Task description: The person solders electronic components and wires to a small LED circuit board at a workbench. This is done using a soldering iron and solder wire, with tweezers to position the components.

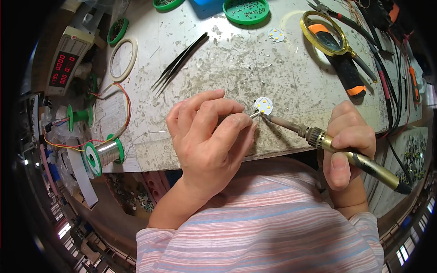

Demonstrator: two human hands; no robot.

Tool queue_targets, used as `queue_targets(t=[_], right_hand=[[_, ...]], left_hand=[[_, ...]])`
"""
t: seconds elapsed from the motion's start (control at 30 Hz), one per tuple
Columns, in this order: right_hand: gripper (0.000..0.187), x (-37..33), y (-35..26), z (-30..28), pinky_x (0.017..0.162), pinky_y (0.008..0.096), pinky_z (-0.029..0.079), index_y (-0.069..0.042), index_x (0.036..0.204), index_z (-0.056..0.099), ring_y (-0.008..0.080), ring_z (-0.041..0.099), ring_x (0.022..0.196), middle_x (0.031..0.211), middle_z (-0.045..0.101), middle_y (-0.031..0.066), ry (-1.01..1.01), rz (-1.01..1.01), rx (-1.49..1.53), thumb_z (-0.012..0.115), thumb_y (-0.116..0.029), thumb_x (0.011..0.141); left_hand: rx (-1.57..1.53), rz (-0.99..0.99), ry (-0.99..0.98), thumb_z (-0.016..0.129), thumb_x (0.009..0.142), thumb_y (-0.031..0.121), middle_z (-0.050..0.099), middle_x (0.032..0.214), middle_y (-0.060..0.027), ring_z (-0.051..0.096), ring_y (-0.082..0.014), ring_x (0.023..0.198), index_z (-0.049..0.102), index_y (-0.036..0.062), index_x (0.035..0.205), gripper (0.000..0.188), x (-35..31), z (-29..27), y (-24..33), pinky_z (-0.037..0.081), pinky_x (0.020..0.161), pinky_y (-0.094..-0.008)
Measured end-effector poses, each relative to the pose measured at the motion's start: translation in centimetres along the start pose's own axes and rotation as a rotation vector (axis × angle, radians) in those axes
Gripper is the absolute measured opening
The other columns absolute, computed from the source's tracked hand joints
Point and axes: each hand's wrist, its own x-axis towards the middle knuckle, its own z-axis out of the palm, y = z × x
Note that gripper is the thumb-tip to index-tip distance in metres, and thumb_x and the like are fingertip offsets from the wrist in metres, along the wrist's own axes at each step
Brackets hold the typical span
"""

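A small round white circuit board [263, 105] with several yellow LED chips lies on the worn table in front of me. My right hand [348, 148] is closed round the brass-coloured handle of a soldering iron [318, 138], whose dark tip touches or nearly touches the board's lower edge. Pinched fingers of my left hand [209, 132] are beside the board's left side. Thin solder wire [157, 132] runs into that hand from the left, and a short silvery end pokes out between thumb and forefinger at the board. The fingers hide the middle of the wire.
Black tweezers [180, 63] lie beyond my left hand. To the left are a solder spool [105, 154], a tape ring [123, 59] and a red-digit display [63, 63]. A magnifying glass [324, 34], pliers [341, 18] and cables crowd the right. Green dishes [246, 11] stand at the back.
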Motion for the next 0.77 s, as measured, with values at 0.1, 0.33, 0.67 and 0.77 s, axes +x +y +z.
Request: queue_targets(t=[0.1, 0.33, 0.67, 0.77], right_hand=[[0.019, 0.10, 0.00, 0.07, 0.053, 0.0326, 0.034, -0.008, 0.091, 0.051, 0.0185, 0.043, 0.055, 0.067, 0.051, 0.0045, -0.001, 0.002, -0.008, 0.063, -0.019, 0.080], [0.019, 0.15, 0.05, 0.12, 0.053, 0.0326, 0.034, -0.008, 0.090, 0.051, 0.0183, 0.043, 0.054, 0.067, 0.051, 0.0041, -0.004, 0.001, -0.008, 0.063, -0.019, 0.079], [0.019, 0.22, -0.03, 0.11, 0.053, 0.0329, 0.033, -0.010, 0.089, 0.053, 0.0185, 0.043, 0.054, 0.067, 0.052, 0.0033, -0.031, -0.012, -0.014, 0.064, -0.020, 0.078], [0.019, 0.26, -0.12, 0.08, 0.053, 0.0331, 0.033, -0.010, 0.088, 0.053, 0.0185, 0.044, 0.054, 0.067, 0.052, 0.0032, -0.018, 0.000, -0.013, 0.064, -0.021, 0.078]], left_hand=[[-0.008, -0.004, 0.006, 0.081, 0.066, 0.006, 0.065, 0.094, -0.0011, 0.059, -0.0279, 0.103, 0.067, 0.0126, 0.082, 0.023, 0.11, 0.08, 0.06, 0.037, 0.091, -0.0387], [-0.020, 0.011, 0.007, 0.081, 0.066, 0.005, 0.065, 0.093, -0.0017, 0.061, -0.0268, 0.099, 0.067, 0.0125, 0.082, 0.023, 0.10, 0.20, -0.06, 0.038, 0.088, -0.0379], [-0.136, -0.043, 0.021, 0.077, 0.066, 0.006, 0.062, 0.088, -0.0016, 0.060, -0.0220, 0.081, 0.065, 0.0110, 0.082, 0.020, -0.51, 0.80, -0.40, 0.046, 0.064, -0.0343], [-0.206, -0.103, 0.003, 0.077, 0.067, 0.005, 0.062, 0.089, -0.0040, 0.061, -0.0236, 0.080, 0.065, 0.0107, 0.082, 0.021, -0.63, 0.67, -0.32, 0.049, 0.065, -0.0345]])
